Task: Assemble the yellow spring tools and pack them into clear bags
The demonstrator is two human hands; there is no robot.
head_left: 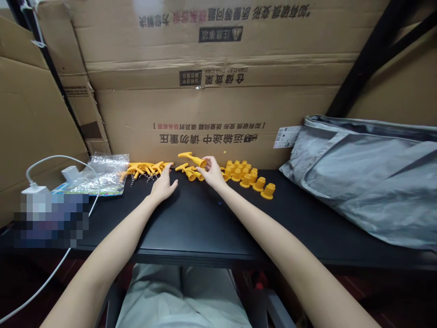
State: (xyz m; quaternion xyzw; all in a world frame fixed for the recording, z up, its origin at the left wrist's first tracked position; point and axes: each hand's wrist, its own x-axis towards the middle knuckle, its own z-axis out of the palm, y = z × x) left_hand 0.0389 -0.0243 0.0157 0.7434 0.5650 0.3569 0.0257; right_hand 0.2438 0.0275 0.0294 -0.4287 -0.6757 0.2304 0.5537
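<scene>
Single head-worn view, looking forward and down along both forearms across the black table toward the far cardboard wall; hands at mid-distance.

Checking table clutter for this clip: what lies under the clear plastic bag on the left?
Under the clear plastic bag a colourful printed sheet shows at its near edge, lying on the black table. The crinkled film hides the rest of the sheet.

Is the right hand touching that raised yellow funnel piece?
Touching. The head view shows the right hand with its fingertips pinching the wide end of the yellow funnel piece, held above the black table.
</scene>
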